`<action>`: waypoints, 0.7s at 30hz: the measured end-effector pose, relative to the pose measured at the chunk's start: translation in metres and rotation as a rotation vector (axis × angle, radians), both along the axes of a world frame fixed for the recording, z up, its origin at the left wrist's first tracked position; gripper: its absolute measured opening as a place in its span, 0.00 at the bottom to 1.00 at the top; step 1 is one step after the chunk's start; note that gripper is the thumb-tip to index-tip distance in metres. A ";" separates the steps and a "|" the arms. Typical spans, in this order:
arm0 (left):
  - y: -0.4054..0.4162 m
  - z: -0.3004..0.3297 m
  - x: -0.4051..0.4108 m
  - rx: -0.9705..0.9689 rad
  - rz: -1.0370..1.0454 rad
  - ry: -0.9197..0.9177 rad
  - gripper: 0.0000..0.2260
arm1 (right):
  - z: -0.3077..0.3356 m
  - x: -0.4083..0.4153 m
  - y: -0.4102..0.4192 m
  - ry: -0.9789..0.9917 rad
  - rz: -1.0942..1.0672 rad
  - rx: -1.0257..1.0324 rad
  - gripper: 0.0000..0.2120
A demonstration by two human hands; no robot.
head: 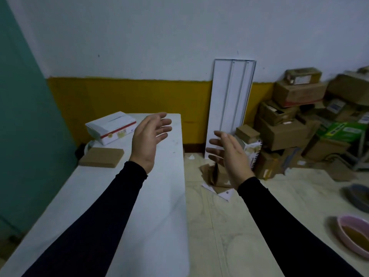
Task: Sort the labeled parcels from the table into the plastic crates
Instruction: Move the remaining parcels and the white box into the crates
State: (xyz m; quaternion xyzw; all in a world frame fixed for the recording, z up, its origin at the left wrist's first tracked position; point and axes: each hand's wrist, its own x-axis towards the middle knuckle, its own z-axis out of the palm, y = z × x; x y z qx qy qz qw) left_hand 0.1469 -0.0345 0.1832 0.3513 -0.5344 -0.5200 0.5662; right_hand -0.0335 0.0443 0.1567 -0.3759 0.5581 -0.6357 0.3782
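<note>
Left hand (148, 136) over the table (127, 196), right hand (229, 156) beyond its right edge, over floor. Boxed parcel (111, 126) lies on the table left of the left hand, flat parcel (101, 157) nearer, just before it. Upright panel (229, 100) behind the right hand; stacked cartons (295, 116) to its right.

Storeroom: cardboard boxes (289, 124) heaped by wall, parcels on white table (151, 196)
</note>
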 end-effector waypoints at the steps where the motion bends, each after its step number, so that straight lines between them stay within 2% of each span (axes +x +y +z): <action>1: -0.014 -0.005 -0.015 0.002 0.028 -0.005 0.12 | -0.003 -0.016 -0.017 0.006 0.027 0.002 0.17; 9: -0.095 -0.027 -0.081 0.127 0.313 0.092 0.12 | -0.013 -0.093 -0.156 0.070 0.322 0.050 0.14; 15: -0.141 -0.032 -0.046 0.171 0.594 0.169 0.10 | -0.016 -0.059 -0.252 0.136 0.615 0.082 0.15; 21: -0.207 -0.054 0.005 0.198 0.776 0.170 0.11 | -0.025 -0.007 -0.340 0.221 0.752 0.119 0.16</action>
